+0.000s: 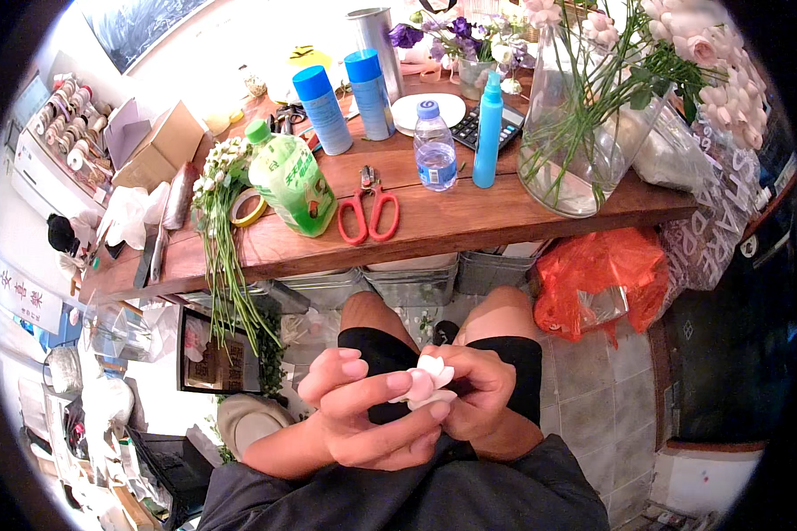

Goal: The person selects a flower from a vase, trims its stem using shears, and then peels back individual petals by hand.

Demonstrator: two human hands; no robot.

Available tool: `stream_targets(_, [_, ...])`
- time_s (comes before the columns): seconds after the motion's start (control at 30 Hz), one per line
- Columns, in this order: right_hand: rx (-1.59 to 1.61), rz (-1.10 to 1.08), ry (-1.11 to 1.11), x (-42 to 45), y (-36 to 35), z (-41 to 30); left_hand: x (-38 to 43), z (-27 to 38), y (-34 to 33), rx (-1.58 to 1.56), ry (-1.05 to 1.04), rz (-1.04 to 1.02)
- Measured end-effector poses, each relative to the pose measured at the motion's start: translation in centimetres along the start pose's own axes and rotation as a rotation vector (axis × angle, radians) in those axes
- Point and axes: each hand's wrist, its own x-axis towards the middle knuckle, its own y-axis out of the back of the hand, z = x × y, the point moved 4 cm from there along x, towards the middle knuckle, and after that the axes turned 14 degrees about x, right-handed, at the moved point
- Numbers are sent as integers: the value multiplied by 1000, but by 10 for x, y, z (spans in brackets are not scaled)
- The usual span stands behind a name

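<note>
Above my lap, both hands meet at a small flower head with white and pale pink petals (432, 383). My left hand (375, 408) has its fingertips on the petals from the left and below. From the right, my right hand (481, 385) pinches the flower, its fingers curled; the stem is hidden. On the wooden table (292, 255) in front of me lie red-handled pruning shears (369, 214). A bunch of small white flowers with long green stems (229, 265) hangs over the table edge. A glass vase (558, 169) at the right holds green stems with pale pink flowers.
Along the table stand a green liquid bottle (299, 189), blue-capped spray cans (322, 113), a water bottle (434, 156) and a blue spray bottle (487, 139). Yellow tape (249, 208) lies beside the stems. Metal tubs (408, 282) and a red plastic bag (598, 272) sit below the tabletop.
</note>
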Motion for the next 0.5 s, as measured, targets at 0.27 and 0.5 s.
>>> stream_targets(0.27, [46,15,-48,-11,7,12,-1,1,-6,-112,30,178])
stream_targets(0.5, [141,-26,67,3,0,0,7,-14,5,-226,154,-2])
